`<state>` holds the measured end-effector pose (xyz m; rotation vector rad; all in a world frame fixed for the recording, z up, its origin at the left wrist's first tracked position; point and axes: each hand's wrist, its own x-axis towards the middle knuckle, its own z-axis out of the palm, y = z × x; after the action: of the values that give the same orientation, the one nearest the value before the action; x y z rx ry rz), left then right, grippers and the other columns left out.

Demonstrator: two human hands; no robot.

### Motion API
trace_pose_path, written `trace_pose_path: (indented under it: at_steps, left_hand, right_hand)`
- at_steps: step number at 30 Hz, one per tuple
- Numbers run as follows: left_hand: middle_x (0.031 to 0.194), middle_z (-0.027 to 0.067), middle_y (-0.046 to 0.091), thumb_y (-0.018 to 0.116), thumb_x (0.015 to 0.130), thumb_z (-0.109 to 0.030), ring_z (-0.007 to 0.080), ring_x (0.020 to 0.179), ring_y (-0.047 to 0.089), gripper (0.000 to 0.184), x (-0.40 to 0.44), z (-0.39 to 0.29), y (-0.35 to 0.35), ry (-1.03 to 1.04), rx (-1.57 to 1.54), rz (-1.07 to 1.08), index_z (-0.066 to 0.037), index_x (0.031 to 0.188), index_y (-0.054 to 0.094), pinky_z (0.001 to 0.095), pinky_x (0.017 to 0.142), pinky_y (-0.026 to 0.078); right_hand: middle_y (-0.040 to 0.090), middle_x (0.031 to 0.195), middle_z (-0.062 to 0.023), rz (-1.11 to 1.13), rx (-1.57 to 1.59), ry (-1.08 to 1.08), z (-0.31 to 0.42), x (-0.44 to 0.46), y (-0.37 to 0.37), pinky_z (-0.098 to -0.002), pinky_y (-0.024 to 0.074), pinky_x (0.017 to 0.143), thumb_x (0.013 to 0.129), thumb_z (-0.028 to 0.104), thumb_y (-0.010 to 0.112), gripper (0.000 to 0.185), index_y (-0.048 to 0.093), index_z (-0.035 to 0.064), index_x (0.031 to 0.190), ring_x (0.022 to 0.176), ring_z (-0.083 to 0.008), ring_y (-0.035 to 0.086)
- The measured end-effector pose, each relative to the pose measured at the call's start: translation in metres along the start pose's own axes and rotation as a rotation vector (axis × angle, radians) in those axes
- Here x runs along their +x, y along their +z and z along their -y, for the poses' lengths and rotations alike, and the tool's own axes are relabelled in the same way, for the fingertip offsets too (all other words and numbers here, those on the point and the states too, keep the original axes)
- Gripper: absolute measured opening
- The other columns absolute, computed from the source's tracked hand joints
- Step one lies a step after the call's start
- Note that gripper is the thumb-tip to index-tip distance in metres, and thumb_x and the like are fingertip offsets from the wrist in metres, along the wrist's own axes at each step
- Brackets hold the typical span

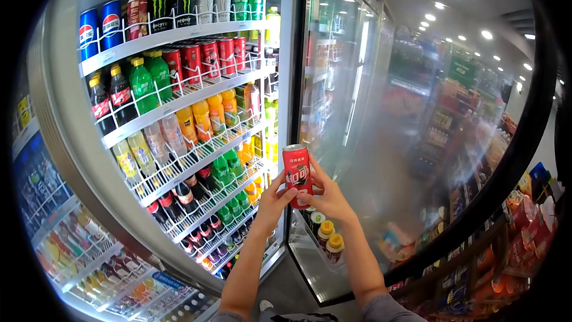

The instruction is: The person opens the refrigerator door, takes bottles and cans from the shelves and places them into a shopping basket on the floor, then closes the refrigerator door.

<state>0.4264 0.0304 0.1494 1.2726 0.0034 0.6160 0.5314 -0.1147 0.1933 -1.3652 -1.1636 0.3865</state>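
Both my hands hold a red drink can (296, 173) upright in front of the open fridge. My left hand (275, 198) grips its left side, with the thumb across the front near the bottom. My right hand (326, 194) wraps the right side, its thumb also low on the front. Chinese lettering shows on the can, and its silver top faces up. To the left, similar red cans (210, 58) stand in a row on the second fridge shelf.
A glass door (381, 143), fogged, stands open on the right. Fridge shelves (190, 96) carry bottles and cans on the left. Yellow-capped jars (335, 242) sit low behind the glass. Snack packets (524, 220) fill a rack at far right.
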Motion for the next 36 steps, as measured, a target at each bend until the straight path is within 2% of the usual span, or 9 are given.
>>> trace_pose_path:
  at_steps: [3, 7, 12, 18, 20, 21, 24, 34, 36]
  left_hand:
    - [0.14, 0.0143, 0.05, 0.065, 0.093, -0.014, 0.0184, 0.115, 0.057, 0.067, -0.03, 0.005, 0.019, 0.027, 0.047, -0.083, -0.001, 0.15, 0.032, 0.0312, 0.095, 0.048]
    - [0.134, 0.0145, 0.056, 0.063, 0.095, -0.014, 0.0177, 0.113, 0.06, 0.066, -0.083, -0.023, 0.01, 0.089, 0.026, -0.221, -0.001, 0.15, 0.03, 0.0313, 0.096, 0.048]
    - [0.143, 0.0141, 0.047, 0.063, 0.094, -0.011, 0.019, 0.119, 0.056, 0.066, -0.17, -0.057, -0.021, 0.149, 0.149, -0.391, 0.001, 0.149, 0.03, 0.0302, 0.098, 0.047]
    - [0.142, 0.0143, 0.045, 0.066, 0.092, -0.013, 0.0208, 0.117, 0.058, 0.07, -0.256, -0.081, -0.045, 0.158, 0.142, -0.556, 0.002, 0.15, 0.029, 0.0322, 0.097, 0.047]
    - [0.142, 0.0138, 0.044, 0.067, 0.092, -0.013, 0.0211, 0.116, 0.058, 0.07, -0.281, -0.088, -0.054, 0.179, 0.166, -0.627, 0.003, 0.149, 0.029, 0.0321, 0.098, 0.047]
    - [0.142, 0.0146, 0.044, 0.067, 0.092, -0.013, 0.0217, 0.116, 0.058, 0.071, -0.294, -0.09, -0.062, 0.19, 0.202, -0.638, 0.002, 0.15, 0.029, 0.0321, 0.097, 0.047]
    - [0.142, 0.0152, 0.043, 0.066, 0.092, -0.012, 0.0207, 0.119, 0.056, 0.069, -0.334, -0.102, -0.073, 0.191, 0.209, -0.745, 0.002, 0.149, 0.029, 0.0327, 0.097, 0.048]
    - [0.139, 0.0132, 0.046, 0.066, 0.092, -0.01, 0.0205, 0.117, 0.058, 0.067, -0.449, -0.134, -0.114, 0.269, 0.194, -0.932, -0.001, 0.148, 0.03, 0.032, 0.096, 0.049]
    - [0.14, 0.0106, 0.047, 0.07, 0.09, -0.015, 0.0186, 0.122, 0.052, 0.073, -0.47, -0.142, -0.12, 0.254, 0.219, -1.001, -0.003, 0.15, 0.03, 0.0325, 0.099, 0.045]
  right_hand:
    - [0.046, 0.144, -0.0174, 0.031, 0.133, -0.014, 0.0, -0.023, 0.0, -0.038, 0.049, 0.098, 0.084, 0.008, 0.075, 0.096, 0.014, 0.0191, 0.157, 0.128, -0.0249, 0.05]
    - [0.045, 0.145, -0.0181, 0.136, 0.233, -0.07, 0.011, -0.032, 0.047, -0.0378, 0.0513, 0.094, 0.085, 0.007, 0.073, 0.094, 0.014, 0.0158, 0.157, 0.127, -0.0251, 0.05]
    - [0.042, 0.147, -0.0217, 0.366, 0.306, -0.062, 0.025, -0.05, 0.112, -0.0419, 0.0491, 0.099, 0.085, 0.013, 0.075, 0.096, 0.011, 0.0162, 0.157, 0.135, -0.0316, 0.043]
    - [0.042, 0.146, -0.0211, 0.579, 0.43, -0.07, 0.036, -0.07, 0.183, -0.0374, 0.0516, 0.096, 0.09, 0.005, 0.066, 0.087, 0.012, 0.0139, 0.157, 0.133, -0.0277, 0.045]
    - [0.044, 0.146, -0.0172, 0.62, 0.411, -0.077, 0.043, -0.079, 0.208, -0.0316, 0.051, 0.094, 0.09, 0.003, 0.064, 0.087, 0.009, 0.0116, 0.157, 0.127, -0.0208, 0.05]
    - [0.042, 0.146, -0.0218, 0.658, 0.435, -0.076, 0.041, -0.081, 0.221, -0.038, 0.0509, 0.097, 0.09, 0.006, 0.066, 0.086, 0.012, 0.0133, 0.157, 0.132, -0.0281, 0.046]
    - [0.041, 0.147, -0.0225, 0.725, 0.453, -0.07, 0.044, -0.093, 0.263, -0.041, 0.0487, 0.1, 0.09, 0.005, 0.065, 0.086, 0.012, 0.0135, 0.157, 0.135, -0.0315, 0.043]
    - [0.041, 0.148, -0.0216, 0.931, 0.474, -0.084, 0.066, -0.127, 0.386, -0.0407, 0.0504, 0.097, 0.091, 0.01, 0.066, 0.085, 0.013, 0.0167, 0.157, 0.134, -0.0335, 0.044]
    - [0.042, 0.148, -0.0206, 0.958, 0.488, -0.08, 0.074, -0.136, 0.409, -0.0412, 0.0499, 0.098, 0.091, 0.013, 0.066, 0.084, 0.013, 0.0165, 0.157, 0.135, -0.0339, 0.043]
